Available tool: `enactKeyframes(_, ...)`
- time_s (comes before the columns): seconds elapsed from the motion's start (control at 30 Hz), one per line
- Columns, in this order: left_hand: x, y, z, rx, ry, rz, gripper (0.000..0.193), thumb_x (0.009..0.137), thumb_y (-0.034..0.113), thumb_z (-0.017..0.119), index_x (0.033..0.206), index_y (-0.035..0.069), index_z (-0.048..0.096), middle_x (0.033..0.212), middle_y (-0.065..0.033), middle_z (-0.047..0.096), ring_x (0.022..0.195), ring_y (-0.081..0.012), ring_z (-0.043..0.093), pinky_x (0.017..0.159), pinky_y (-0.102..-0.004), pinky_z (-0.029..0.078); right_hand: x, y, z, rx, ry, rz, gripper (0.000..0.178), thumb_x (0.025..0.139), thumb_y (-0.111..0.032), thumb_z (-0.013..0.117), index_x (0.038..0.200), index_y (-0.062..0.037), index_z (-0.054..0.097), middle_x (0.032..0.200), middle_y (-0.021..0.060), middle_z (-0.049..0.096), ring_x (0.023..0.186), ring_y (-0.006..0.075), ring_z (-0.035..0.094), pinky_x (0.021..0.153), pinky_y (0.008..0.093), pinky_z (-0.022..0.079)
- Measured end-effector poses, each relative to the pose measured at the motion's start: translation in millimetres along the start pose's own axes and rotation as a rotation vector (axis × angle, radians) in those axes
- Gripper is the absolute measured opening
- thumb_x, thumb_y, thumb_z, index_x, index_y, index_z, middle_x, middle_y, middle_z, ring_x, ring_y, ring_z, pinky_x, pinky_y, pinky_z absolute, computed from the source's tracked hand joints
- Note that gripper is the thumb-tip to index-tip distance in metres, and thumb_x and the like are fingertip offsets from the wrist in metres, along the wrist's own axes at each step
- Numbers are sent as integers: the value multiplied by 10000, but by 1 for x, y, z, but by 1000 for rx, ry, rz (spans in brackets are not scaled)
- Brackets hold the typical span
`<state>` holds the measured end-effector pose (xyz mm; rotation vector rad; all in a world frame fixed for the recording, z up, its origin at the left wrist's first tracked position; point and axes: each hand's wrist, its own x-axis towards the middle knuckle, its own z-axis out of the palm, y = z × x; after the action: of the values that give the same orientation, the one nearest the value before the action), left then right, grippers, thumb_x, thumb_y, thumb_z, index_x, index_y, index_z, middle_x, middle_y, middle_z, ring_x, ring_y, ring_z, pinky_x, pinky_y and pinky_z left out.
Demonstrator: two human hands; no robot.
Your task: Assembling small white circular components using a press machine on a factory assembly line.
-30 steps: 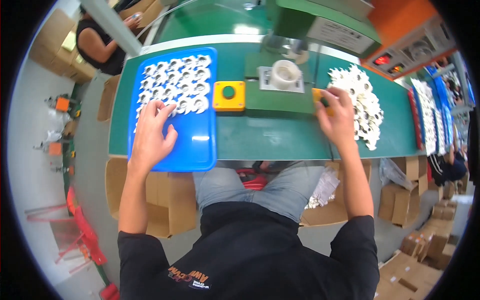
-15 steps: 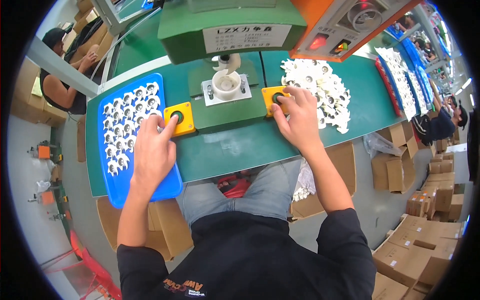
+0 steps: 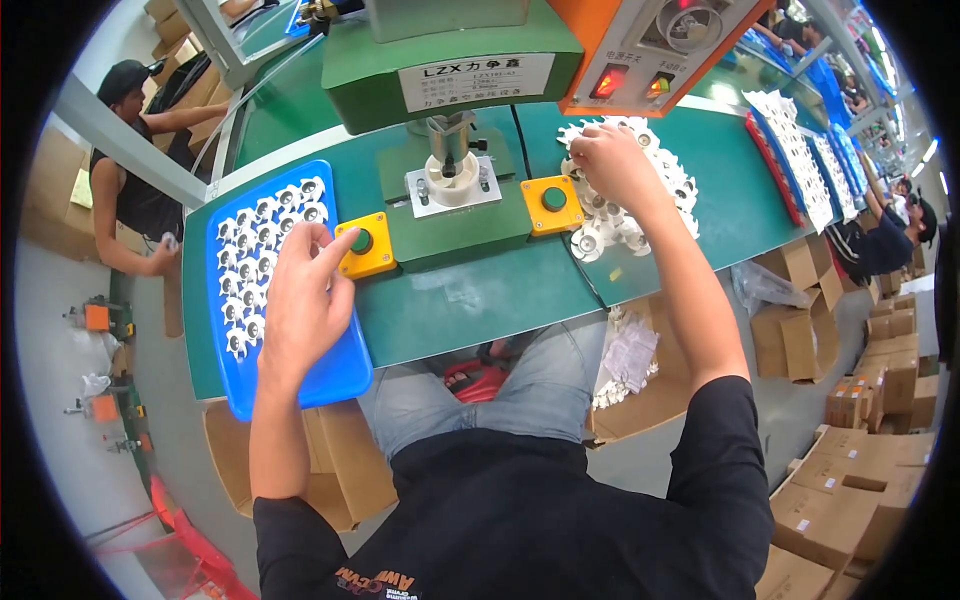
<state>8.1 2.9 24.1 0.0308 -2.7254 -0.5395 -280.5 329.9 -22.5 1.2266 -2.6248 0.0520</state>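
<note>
My left hand is beside the left yellow button box, fingers apart, with the index fingertip close to its green button. Whether the fingertip touches the button I cannot tell. Over the pile of white finned plastic parts, my right hand has its fingers curled down; anything in them is hidden. Between the hands stands a green press, its metal ram above a white round cup on a metal plate. The right yellow button box is untouched.
At left, a blue tray carries rows of white parts beside my left forearm. An orange control box overhangs the far right. Cardboard boxes stand under the table's front edge. Other people work at far left and far right.
My right hand has left the right green button and moved right and away onto the pile. My left fingertip has shifted slightly. The white finned part at the ram no longer shows.
</note>
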Motion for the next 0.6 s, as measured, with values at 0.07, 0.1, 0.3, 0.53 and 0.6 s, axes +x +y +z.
enactKeyframes(0.07,6,6,0,-62,47,5,394,819,-35,633,1200,-24,732,1006,-183,591,937,-335,631,838,-424,526,-1,-3,-3,-68,22,-46,115,836,-45,688,937,-97,704,974,80,660,1001,299,663,892,419,529)
enactKeyframes(0.1,9,5,3,-77,77,22,348,842,-6,656,1180,-27,734,1006,-178,596,926,-328,633,826,-414,527,-1,-4,-6,-65,26,-47,115,836,-45,688,937,-97,704,974,80,660,1001,299,663,892,419,529)
enactKeyframes(0.3,45,9,13,-197,128,55,372,855,122,741,1207,4,723,1065,-145,616,944,-278,637,794,-374,526,-7,-13,-13,283,321,188,133,980,-102,656,1041,10,619,1086,165,670,958,385,683,827,458,548)
enactKeyframes(0.53,108,45,26,-402,233,50,518,778,338,884,1164,32,724,1085,-122,697,872,-255,622,765,-373,544,-5,-35,-19,812,382,383,205,1025,-188,628,1077,11,635,932,159,713,830,265,704,785,388,549)
enactKeyframes(0.6,119,42,33,-452,241,62,500,772,361,900,1116,39,733,1023,-107,721,839,-239,616,745,-367,541,-1,-49,-21,932,366,396,210,1029,-192,628,1080,11,637,921,141,709,822,234,696,782,379,547)
